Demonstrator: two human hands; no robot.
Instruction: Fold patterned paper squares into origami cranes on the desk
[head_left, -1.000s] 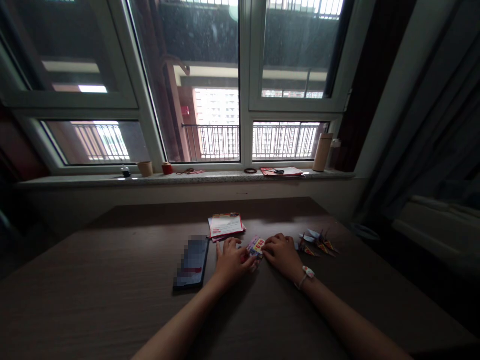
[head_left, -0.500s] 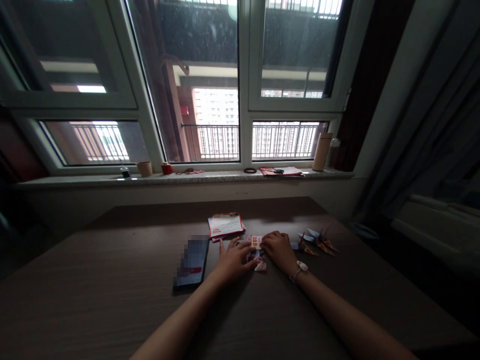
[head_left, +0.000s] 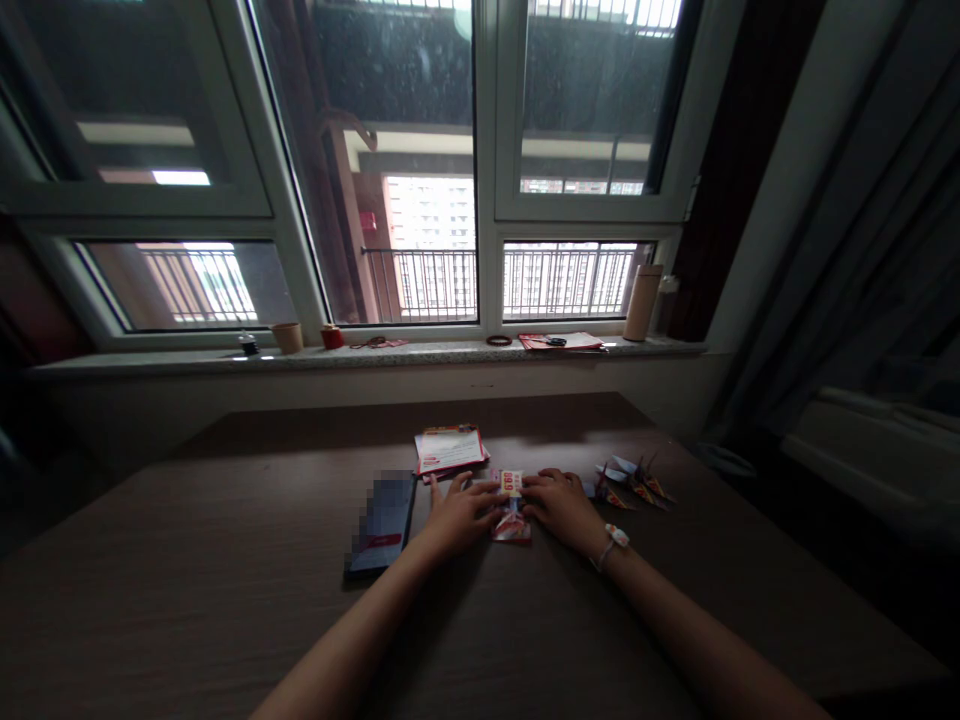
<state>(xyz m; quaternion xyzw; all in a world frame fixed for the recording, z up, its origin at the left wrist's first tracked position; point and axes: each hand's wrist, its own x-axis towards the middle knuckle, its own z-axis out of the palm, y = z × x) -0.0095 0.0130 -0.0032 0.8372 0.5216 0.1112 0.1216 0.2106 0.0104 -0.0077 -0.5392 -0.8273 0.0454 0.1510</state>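
A small folded sheet of printed paper (head_left: pixel 511 527), pink and white with a yellow patch and red figures, lies on the table between my hands. My left hand (head_left: pixel 463 515) rests over its left edge, palm down, with the fingers spread and the thumb apart. From the right, my right hand (head_left: pixel 561 505) lies low with its fingertips on the paper's right edge. A beaded bracelet (head_left: pixel 616 537) circles that wrist. Close beyond my right hand stand several folded paper cranes (head_left: pixel 637 485). How the paper is folded under my fingers is partly hidden.
A stack of printed paper squares (head_left: pixel 451 452) lies beyond my left hand. Left of that hand is a phone (head_left: pixel 386 515). On the windowsill are a paper cup (head_left: pixel 287 338), a red spool (head_left: pixel 332 337), scissors (head_left: pixel 556 342) on papers and a tan flask (head_left: pixel 643 303).
My right hand has flattened and its wrist has shifted slightly right. My left hand has drawn a little left, so more of the paper's lower part shows.
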